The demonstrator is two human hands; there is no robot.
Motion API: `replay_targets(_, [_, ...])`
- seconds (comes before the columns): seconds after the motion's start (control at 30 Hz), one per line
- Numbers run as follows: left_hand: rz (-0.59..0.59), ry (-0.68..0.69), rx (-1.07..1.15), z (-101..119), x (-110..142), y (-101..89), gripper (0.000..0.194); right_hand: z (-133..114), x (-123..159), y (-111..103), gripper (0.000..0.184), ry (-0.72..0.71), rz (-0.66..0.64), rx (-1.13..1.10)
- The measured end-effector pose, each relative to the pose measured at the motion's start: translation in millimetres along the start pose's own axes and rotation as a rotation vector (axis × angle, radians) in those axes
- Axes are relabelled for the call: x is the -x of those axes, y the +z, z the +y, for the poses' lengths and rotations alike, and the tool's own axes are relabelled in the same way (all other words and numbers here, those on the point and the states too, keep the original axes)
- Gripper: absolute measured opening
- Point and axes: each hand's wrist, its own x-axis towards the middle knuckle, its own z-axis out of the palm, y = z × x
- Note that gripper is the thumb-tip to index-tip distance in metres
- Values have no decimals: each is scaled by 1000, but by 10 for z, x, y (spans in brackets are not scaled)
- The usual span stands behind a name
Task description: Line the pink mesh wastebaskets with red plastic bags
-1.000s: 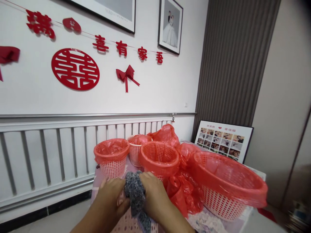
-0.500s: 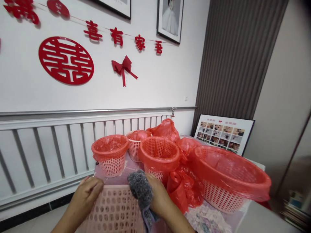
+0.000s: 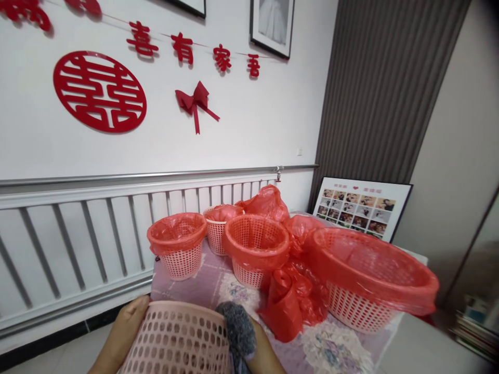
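A pink plastic basket [image 3: 179, 337] with a pattern of holes is close in front of me, cut off by the lower edge of the view. My left hand [image 3: 130, 322] grips its left side near the rim. At the basket's right side, my right hand [image 3: 257, 345] holds a fuzzy grey cloth [image 3: 238, 330] against it; the cloth hides most of those fingers. Just beyond stand a small basket [image 3: 181, 262] and a middle basket [image 3: 249, 275], both lined with red plastic bags. A roll of red bags [image 3: 284, 306] lies to the right of my hands.
On the table with its floral purple cloth [image 3: 212, 272] are also a large lined basket [image 3: 358, 306], another small basket [image 3: 217, 236] behind, and heaped red plastic [image 3: 268, 202]. A white radiator [image 3: 113, 244] runs along the wall. A photo board [image 3: 358, 205] leans at the back right.
The pink basket has turned and tilted, with its rim now showing curved. My right hand and the grey cloth have moved slightly down and to the right along it. The camera view has shifted a little.
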Motion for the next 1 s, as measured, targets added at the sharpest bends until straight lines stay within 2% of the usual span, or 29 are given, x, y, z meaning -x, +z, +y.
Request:
replay_targets(0.07, [4, -34, 47, -36, 67, 20, 49, -4, 52, 19, 37, 63, 60, -118])
replay_targets(0.13, [40, -15, 93, 29, 90, -28, 49, -166, 44, -44, 33, 19, 96, -52])
replay_targets(0.2, [79, 47, 123, 187, 53, -125, 50, -462, -8, -153, 28, -128, 102, 124])
replay_targets(0.3, [110, 154, 82, 509, -45, -249, 54, -966, -88, -258, 23, -502, 60, 420])
replay_targets(0.37, [107, 204, 18, 699, -56, -234, 56, -1192, -96, -228, 21, -692, 74, 600])
replay_targets(0.4, [97, 228, -10, 772, -29, -185, 55, -1247, -85, -182, 19, -729, 86, 682])
replay_targets(0.47, [46, 307, -66, 869, 83, -15, 51, -1243, -40, -49, 15, -726, 118, 837])
replay_targets(0.6, [-25, 552, -247, 917, 379, 362, 36, -1026, 82, 257, 12, -710, 253, 1052])
replay_targets(0.67, [-15, 567, -301, 895, 459, 430, 34, -957, 139, 384, 15, -720, 306, 1094])
replay_targets(0.83, [24, 490, -241, 748, 399, 264, 41, -954, 185, 551, 12, -868, 289, 1127])
replay_targets(0.93, [41, 398, -193, 655, 314, 142, 47, -910, 153, 521, 32, -946, 310, 1104])
replay_targets(1.0, [76, 339, -142, 597, 259, 79, 48, -840, 136, 446, 38, -946, 295, 1070])
